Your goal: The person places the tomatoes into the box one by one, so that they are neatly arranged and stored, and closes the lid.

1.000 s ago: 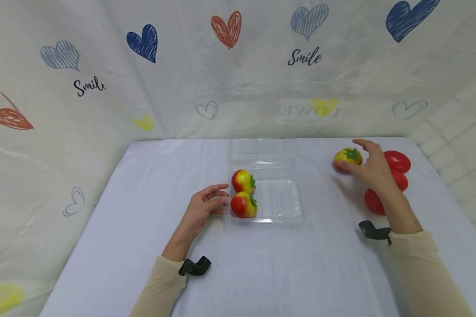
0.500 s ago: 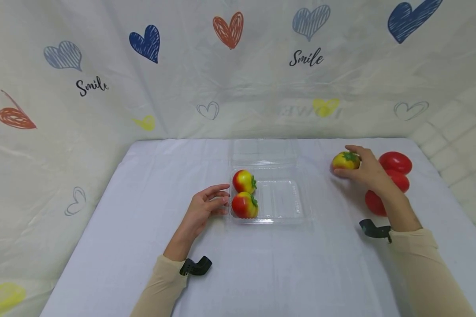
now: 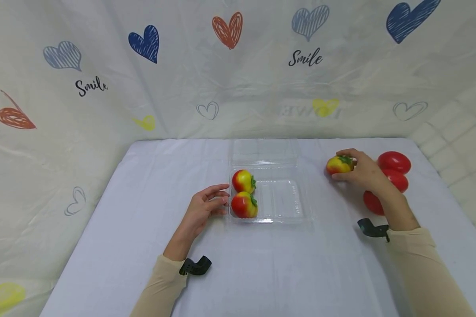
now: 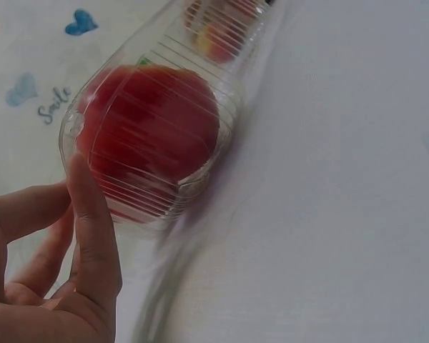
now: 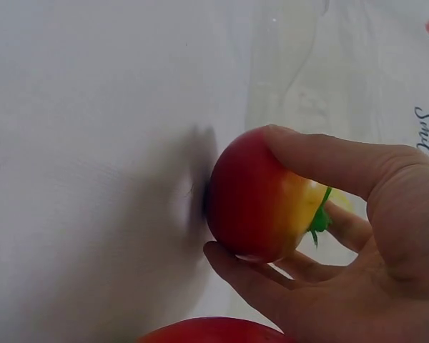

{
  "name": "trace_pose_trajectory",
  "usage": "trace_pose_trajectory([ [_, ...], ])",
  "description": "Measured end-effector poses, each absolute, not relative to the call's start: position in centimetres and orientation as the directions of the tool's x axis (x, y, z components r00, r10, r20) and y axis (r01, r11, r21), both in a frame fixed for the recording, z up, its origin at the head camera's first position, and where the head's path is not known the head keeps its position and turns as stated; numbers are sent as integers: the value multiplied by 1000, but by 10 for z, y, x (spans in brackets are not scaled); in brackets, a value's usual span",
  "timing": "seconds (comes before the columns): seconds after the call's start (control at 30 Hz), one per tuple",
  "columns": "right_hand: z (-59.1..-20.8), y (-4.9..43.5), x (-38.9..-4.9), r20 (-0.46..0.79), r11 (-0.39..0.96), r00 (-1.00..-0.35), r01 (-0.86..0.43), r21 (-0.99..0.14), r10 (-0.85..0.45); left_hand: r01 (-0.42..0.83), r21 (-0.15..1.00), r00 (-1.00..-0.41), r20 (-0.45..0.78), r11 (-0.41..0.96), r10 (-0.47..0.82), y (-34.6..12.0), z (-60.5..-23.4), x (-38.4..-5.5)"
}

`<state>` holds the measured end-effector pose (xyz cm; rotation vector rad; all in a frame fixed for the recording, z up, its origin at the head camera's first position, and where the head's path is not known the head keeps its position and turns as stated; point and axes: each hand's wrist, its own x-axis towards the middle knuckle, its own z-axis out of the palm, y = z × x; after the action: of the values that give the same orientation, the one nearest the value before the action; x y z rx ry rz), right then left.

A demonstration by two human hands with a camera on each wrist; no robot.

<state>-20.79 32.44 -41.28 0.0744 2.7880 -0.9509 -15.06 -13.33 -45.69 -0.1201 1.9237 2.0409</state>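
I can see the right hand (image 3: 366, 173) gripping a red-and-yellow fruit (image 3: 338, 165), right of the clear box (image 3: 279, 200). The left hand (image 3: 204, 203), fingers loosely extended, touches the box's left edge, beside two similar fruits (image 3: 243, 205) inside it.

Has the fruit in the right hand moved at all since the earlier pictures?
Yes. In the head view, the held fruit has shifted slightly left, closer to the clear container, which hasn't moved.
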Motion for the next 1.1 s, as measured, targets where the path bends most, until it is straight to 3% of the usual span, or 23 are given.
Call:
trace_pose_trajectory([
  [0.33, -413, 323, -210, -231, 779, -973, 143, -610, -2, -293, 955, -941, -283, -31, 184, -135, -458, -151],
  [1.1, -407, 304, -196, -86, 729, -996, 68, -681, 12, -291, 956, -941, -280, -34, 190, -133, -458, -151],
])
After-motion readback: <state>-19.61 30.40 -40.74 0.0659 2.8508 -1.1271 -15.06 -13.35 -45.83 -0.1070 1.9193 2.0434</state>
